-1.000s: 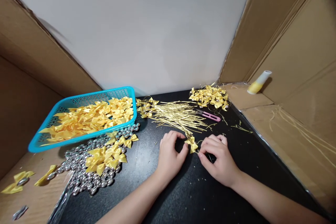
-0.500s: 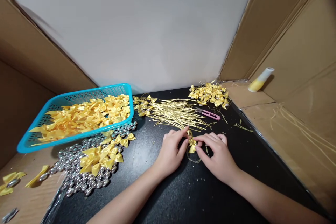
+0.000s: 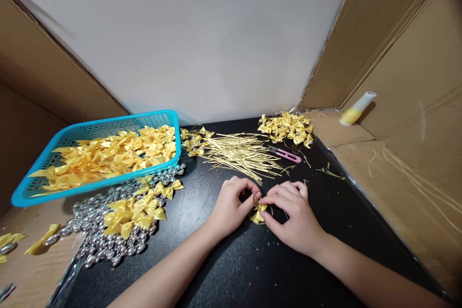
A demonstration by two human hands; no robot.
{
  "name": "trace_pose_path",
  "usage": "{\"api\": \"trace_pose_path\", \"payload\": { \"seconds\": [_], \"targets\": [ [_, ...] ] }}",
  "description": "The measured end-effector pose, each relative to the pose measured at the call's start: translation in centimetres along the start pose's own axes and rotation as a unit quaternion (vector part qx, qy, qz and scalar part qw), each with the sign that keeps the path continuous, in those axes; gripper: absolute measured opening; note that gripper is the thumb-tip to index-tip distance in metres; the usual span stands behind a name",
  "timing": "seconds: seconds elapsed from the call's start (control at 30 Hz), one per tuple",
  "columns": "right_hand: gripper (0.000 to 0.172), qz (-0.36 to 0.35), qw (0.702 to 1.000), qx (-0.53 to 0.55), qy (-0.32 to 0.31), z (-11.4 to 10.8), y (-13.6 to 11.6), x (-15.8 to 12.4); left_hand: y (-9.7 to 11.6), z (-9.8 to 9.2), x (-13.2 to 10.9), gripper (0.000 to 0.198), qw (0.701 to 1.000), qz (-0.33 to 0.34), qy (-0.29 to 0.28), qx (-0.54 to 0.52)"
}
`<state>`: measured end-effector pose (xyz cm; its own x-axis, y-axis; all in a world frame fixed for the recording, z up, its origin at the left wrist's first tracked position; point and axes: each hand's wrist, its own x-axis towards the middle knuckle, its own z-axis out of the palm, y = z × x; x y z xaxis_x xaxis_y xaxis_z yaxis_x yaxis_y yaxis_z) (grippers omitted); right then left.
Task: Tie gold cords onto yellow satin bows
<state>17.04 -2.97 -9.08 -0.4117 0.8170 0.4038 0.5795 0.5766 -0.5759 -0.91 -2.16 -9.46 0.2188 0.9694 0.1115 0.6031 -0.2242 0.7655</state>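
1. Pinched between both hands: a small yellow bow (image 3: pixel 258 215) with a gold thread loop. Left hand (image 3: pixel 230 206) and right hand (image 3: pixel 291 215) meet fingertip to fingertip over it, fingers curled tight on bow and thread, just above the black tabletop (image 3: pixel 231 269). Landmark for everything below: that held bow.
2. Cardboard walls (image 3: pixel 404 57) stand far right and far left of the bow; a pale back wall rises behind it.
3. Blue basket (image 3: pixel 108 127), well left of and behind the bow, tilted, heaped with loose yellow bows.
4. Silver bells (image 3: pixel 108 240), a spread pile left of the bow, in front of the basket, with a cluster of yellow bows lying on top.
5. Gold thread lengths (image 3: pixel 241 154), a loose sheaf just behind the bow.
6. Finished bows (image 3: pixel 287 127), a small heap behind and to the right of the bow, near the corner.
7. Pink snips (image 3: pixel 287 154), behind-right of the bow, between sheaf and heap.
8. Yellow-and-white spool (image 3: pixel 357 108), far right and behind, lying tilted on cardboard.
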Motion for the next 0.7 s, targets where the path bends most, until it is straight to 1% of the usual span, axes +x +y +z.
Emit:
{"api": "trace_pose_path", "payload": {
  "seconds": [0.1, 0.23, 0.47, 0.57, 0.7],
  "targets": [
    [0.008, -0.011, 1.0, -0.018, 0.002, 0.08, -0.24, -0.07, 0.0, -0.04, -0.05, 0.012, 1.0, 0.0, 0.006, -0.011],
    [0.01, -0.007, 0.999, -0.033, -0.005, 0.32, -0.25, -0.09, -0.08, 0.02, -0.18, 0.013, 1.0, 0.003, 0.004, -0.026],
    [0.012, -0.01, 0.999, -0.042, -0.01, 0.39, -0.23, -0.02, 0.03, -0.07, -0.25, 0.008, 1.0, 0.008, 0.0, -0.025],
    [0.013, -0.011, 0.999, -0.043, -0.011, 0.3, -0.14, -0.07, 0.11, -0.43, -0.19, 0.011, 0.999, 0.025, -0.02, -0.018],
    [0.013, -0.013, 0.999, -0.044, -0.016, 0.22, 0.03, -0.17, 0.04, -0.89, -0.09, 0.009, 0.996, 0.062, -0.063, -0.003]
  ]
}}
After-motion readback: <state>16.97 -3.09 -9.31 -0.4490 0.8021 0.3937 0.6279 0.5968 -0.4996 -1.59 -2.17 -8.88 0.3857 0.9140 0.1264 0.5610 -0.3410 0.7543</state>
